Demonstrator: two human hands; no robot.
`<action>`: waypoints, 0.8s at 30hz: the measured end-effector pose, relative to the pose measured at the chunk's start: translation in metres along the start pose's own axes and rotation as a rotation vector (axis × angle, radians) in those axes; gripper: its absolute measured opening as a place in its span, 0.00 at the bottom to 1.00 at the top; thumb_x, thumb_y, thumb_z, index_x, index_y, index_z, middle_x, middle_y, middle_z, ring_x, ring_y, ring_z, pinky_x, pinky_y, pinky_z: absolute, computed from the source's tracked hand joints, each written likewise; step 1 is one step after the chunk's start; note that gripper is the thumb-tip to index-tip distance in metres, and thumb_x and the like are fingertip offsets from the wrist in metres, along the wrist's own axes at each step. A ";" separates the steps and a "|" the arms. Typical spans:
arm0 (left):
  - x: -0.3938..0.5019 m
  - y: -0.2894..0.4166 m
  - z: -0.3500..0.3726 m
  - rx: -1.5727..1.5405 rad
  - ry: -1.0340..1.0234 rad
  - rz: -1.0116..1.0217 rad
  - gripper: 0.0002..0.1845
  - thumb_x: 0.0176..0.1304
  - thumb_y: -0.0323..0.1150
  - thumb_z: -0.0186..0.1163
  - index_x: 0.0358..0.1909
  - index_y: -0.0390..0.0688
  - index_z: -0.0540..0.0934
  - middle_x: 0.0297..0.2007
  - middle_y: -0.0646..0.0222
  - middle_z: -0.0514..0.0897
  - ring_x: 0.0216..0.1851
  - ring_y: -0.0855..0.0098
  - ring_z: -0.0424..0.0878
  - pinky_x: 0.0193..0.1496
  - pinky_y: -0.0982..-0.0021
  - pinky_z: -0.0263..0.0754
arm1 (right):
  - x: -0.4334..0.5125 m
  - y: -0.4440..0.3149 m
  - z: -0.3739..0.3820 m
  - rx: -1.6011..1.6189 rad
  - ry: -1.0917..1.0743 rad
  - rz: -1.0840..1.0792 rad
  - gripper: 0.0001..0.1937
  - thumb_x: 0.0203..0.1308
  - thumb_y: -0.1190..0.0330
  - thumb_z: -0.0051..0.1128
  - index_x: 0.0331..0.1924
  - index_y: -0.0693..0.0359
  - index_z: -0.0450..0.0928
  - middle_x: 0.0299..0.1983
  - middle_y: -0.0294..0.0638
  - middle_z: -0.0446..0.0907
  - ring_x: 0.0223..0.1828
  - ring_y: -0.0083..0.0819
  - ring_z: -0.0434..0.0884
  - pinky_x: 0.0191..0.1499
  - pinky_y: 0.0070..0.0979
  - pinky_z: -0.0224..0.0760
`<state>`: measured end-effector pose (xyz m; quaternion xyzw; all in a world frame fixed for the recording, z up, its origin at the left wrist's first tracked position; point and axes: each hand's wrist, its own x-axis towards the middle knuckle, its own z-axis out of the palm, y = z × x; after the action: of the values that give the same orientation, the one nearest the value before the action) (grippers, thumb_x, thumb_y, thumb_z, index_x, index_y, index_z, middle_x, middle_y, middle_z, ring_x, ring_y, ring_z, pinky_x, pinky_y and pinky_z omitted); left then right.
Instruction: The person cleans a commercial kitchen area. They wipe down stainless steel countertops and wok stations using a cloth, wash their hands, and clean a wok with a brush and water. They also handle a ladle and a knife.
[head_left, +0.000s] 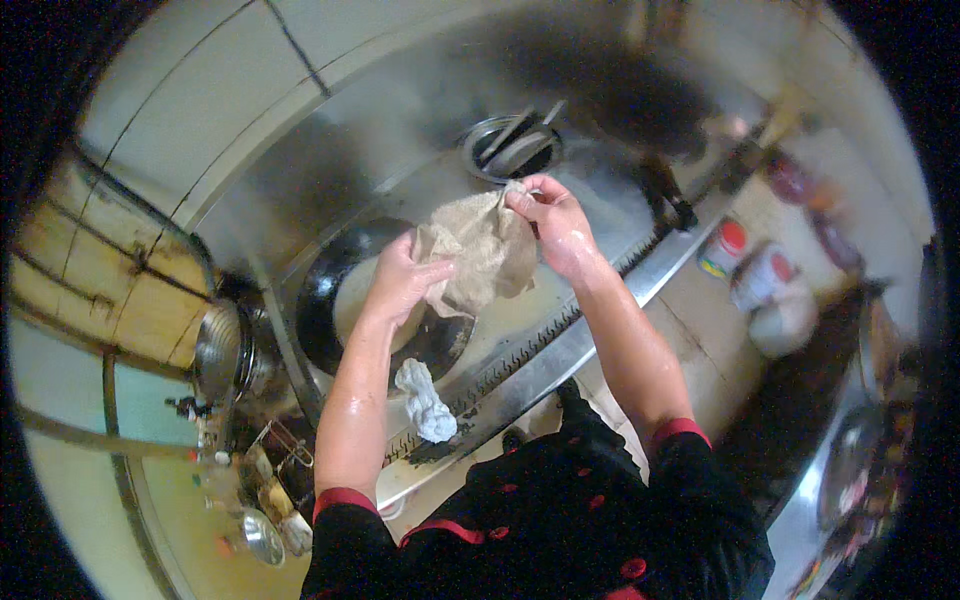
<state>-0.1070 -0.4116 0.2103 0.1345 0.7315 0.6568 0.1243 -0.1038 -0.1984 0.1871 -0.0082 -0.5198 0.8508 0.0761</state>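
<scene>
A wet beige cloth (480, 247) is stretched between my two hands above the cooking range. My left hand (405, 277) grips its left side, thumb on top. At the cloth's upper right corner, my right hand (551, 221) pinches the fabric between thumb and fingers. Below and to the left sits a dark wok (319, 281) with pale cloudy liquid (360, 300) in it, partly hidden by my left hand and the cloth. A bunched white cloth (427, 405) lies at the range's front edge, to the right of my left forearm.
Behind the cloth, a round metal pot (472, 154) holds long-handled utensils (525, 146). A metal rail (660, 281) runs along the range's front. Containers with red lids (731, 238) stand on the right. Stacked metal bowls (219, 345) are at the left.
</scene>
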 end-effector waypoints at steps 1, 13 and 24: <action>0.004 0.001 0.001 0.062 0.058 0.015 0.16 0.50 0.22 0.59 0.43 0.35 0.74 0.35 0.68 0.80 0.31 0.77 0.76 0.35 0.74 0.72 | -0.008 -0.008 -0.004 0.089 0.022 0.031 0.03 0.57 0.72 0.55 0.33 0.59 0.72 0.28 0.31 0.76 0.30 0.20 0.75 0.34 0.19 0.68; -0.067 -0.069 0.090 -1.198 -0.295 -0.094 0.28 0.59 0.57 0.46 0.54 0.48 0.68 0.48 0.67 0.73 0.48 0.67 0.72 0.52 0.62 0.68 | -0.103 -0.024 0.065 -0.682 -0.757 -0.364 0.16 0.48 0.64 0.64 0.40 0.58 0.72 0.31 0.32 0.74 0.34 0.22 0.72 0.37 0.21 0.68; -0.119 -0.101 0.244 0.542 -0.294 0.411 0.36 0.50 0.48 0.62 0.54 0.31 0.66 0.55 0.51 0.69 0.54 0.53 0.68 0.56 0.64 0.63 | -0.210 0.052 -0.099 0.249 0.627 0.261 0.16 0.61 0.60 0.47 0.43 0.64 0.73 0.34 0.38 0.76 0.34 0.27 0.75 0.38 0.25 0.71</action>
<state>0.0883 -0.2389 0.0846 0.3994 0.8110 0.4242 0.0536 0.1064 -0.1634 0.0816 -0.3258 -0.3582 0.8663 0.1231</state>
